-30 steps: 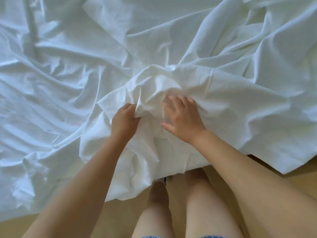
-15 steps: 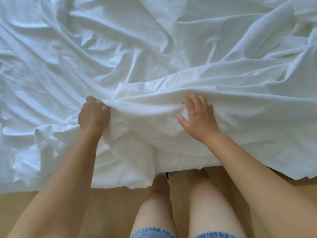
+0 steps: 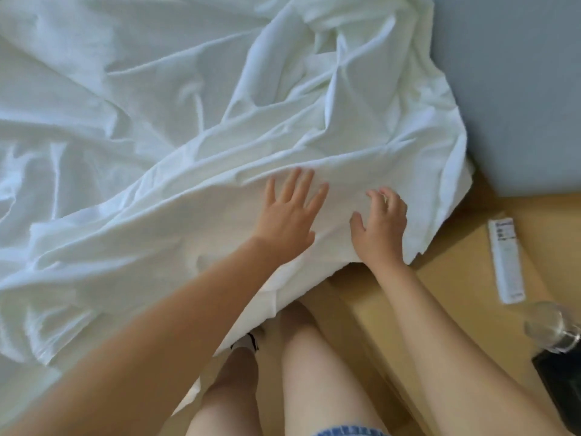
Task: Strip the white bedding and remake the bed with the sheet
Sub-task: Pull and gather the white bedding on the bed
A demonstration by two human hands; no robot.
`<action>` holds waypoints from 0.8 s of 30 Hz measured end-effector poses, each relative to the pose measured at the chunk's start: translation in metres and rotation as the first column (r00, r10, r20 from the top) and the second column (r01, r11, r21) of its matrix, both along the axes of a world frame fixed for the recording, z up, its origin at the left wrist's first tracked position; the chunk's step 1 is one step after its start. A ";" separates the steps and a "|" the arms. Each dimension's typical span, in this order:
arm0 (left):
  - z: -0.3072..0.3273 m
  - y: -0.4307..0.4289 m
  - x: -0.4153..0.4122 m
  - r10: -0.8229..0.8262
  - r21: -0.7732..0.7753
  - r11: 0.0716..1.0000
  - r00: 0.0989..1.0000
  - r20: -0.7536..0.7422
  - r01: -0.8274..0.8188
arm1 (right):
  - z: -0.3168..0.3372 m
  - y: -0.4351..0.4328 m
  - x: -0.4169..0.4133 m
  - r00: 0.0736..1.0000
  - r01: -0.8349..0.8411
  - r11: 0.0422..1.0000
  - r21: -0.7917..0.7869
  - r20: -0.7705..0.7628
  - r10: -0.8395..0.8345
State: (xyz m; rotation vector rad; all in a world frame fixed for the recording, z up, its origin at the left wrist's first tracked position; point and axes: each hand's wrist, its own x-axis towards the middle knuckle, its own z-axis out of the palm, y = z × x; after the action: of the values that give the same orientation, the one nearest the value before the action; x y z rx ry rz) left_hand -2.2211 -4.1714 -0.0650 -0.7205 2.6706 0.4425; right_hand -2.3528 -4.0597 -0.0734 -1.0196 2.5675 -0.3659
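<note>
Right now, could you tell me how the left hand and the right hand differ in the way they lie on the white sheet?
The left hand lies flat, fingers straight and spread; the right hand has its fingers curled like a claw. The left hand sits further in on the sheet; the right hand is nearer its hanging edge. Both rest palm down on it; whether the right grips cloth is unclear.

white remote [image 3: 506,259], clear bottle [image 3: 548,325], wooden nightstand [image 3: 456,278]

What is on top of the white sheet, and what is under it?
Left hand lies flat on the sheet, right hand touches it with bent fingers. Whatever is underneath is covered.
</note>
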 end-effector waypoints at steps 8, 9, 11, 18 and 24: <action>-0.039 -0.003 -0.146 -0.165 -0.118 0.977 0.980 0.115 0.178 | -0.037 0.013 -0.124 0.493 0.859 0.513 -0.004 0.278 -0.824; -0.044 -0.006 -0.150 -0.183 -0.085 0.977 0.973 0.141 0.196 | -0.041 0.012 -0.132 0.438 0.888 0.460 0.004 0.295 -0.849; -0.045 -0.012 -0.152 -0.149 0.030 0.989 0.975 0.164 0.146 | -0.046 0.009 -0.141 0.349 0.918 0.394 0.047 0.378 -0.858; -0.008 -0.116 -0.092 0.429 -0.154 0.895 0.903 0.034 -0.419 | -0.047 0.015 -0.130 0.550 0.754 0.657 0.007 0.541 -0.637; 0.001 -0.119 -0.084 0.451 -0.177 0.884 0.889 0.079 -0.433 | -0.049 0.022 -0.149 0.455 0.823 0.549 0.145 0.411 -0.790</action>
State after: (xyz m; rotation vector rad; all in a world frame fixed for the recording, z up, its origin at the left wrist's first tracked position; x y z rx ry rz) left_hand -2.3053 -4.2900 -0.0644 -1.3747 2.4353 0.2894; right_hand -2.5016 -4.0381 -0.1225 0.3876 2.4174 -0.8244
